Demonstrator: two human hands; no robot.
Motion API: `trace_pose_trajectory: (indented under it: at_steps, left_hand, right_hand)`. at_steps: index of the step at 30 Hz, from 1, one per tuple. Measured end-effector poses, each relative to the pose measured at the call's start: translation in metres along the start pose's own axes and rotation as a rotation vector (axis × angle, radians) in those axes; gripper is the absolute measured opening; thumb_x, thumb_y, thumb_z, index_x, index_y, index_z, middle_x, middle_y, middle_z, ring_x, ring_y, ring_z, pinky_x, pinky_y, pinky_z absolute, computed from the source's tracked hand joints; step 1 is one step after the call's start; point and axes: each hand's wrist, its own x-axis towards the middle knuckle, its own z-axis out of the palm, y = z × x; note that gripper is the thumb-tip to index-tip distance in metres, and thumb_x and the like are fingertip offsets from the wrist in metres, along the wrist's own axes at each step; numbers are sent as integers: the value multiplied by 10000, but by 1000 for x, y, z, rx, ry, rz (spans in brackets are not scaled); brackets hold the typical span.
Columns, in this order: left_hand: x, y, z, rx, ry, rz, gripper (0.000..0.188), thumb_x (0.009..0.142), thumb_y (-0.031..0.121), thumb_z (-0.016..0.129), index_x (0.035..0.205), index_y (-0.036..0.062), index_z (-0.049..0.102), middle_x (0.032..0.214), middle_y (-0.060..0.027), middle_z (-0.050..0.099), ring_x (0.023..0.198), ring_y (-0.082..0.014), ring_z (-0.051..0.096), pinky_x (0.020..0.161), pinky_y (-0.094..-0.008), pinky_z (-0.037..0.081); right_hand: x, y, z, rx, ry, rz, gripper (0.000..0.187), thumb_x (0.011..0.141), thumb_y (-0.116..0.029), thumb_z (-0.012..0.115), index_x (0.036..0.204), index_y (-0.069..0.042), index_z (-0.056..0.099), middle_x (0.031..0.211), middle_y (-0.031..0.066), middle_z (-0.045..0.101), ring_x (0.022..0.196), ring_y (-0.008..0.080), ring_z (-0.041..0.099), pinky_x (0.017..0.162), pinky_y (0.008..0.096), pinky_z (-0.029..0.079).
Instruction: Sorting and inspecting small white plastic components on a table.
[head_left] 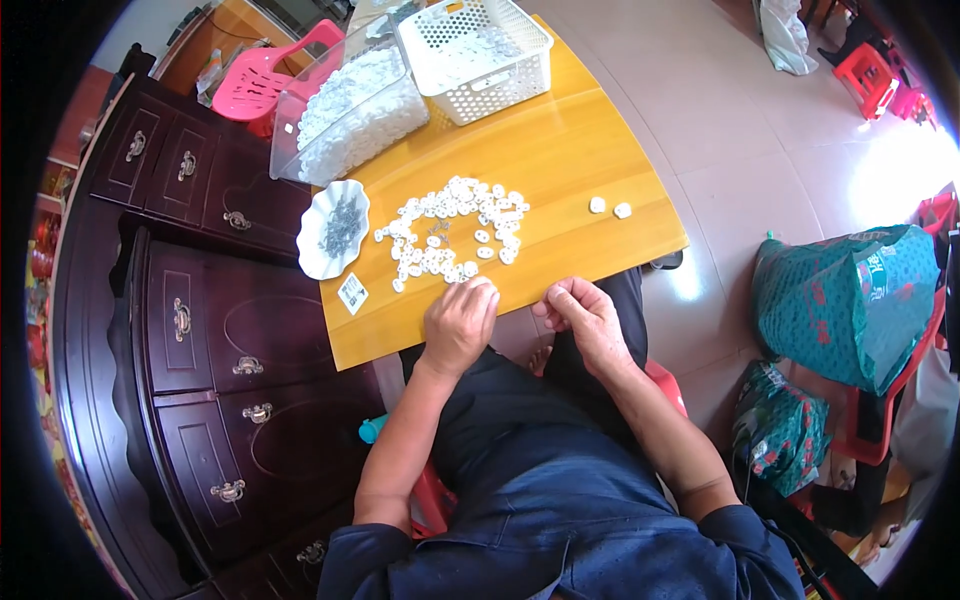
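Note:
My left hand (460, 325) is closed at the near edge of the wooden table, its fingers curled beside the scattered white plastic pieces (452, 200). What it holds, if anything, is hidden. To its right my right hand (588, 318) is pinched, thumb against fingers, just off the table edge; anything between the fingertips is too small to make out. The small white pieces with holes lie in a rough ring, with a few dark metal bits (440, 231) in its middle. Two white pieces (610, 207) lie apart on the right.
A white scalloped dish (308, 246) of small grey metal parts stands left, near a small printed card (352, 294). Behind are a clear bin (290, 160) and a white perforated basket (500, 92), both holding white pieces. Dark drawers (200, 330) flank the left; teal bags (845, 305) stand right.

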Motion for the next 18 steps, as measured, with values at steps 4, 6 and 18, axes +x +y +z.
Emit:
trace_pose_trajectory:
  at_steps: [4, 6, 18]
  left_hand:
    - [5, -4, 2, -9, 20, 8, 77, 878, 47, 699, 924, 47, 639, 927, -96, 684, 804, -284, 674, 698, -387, 551]
    - [6, -6, 3, -5, 45, 15, 76, 875, 24, 691, 922, 40, 634, 901, -111, 683, 819, -293, 689, 716, -384, 564]
    - [18, 20, -6, -213, 82, 7, 155, 832, -41, 705, 943, 29, 624, 886, -111, 668, 773, -299, 670, 692, -388, 552]
  right_hand:
    - [0, 0, -1, -3, -5, -11, 185, 1054, -223, 587, 976, -72, 659, 896, 24, 723, 759, 62, 588, 737, 228, 478]
    - [0, 0, -1, -7, -8, -12, 186, 1055, -223, 586, 975, -71, 659, 896, 24, 724, 759, 62, 588, 736, 228, 478]
    - [-2, 3, -1, -11, -98, 97, 247, 1077, -283, 564, 998, -72, 664, 899, 30, 721, 740, 74, 636, 708, 226, 526]
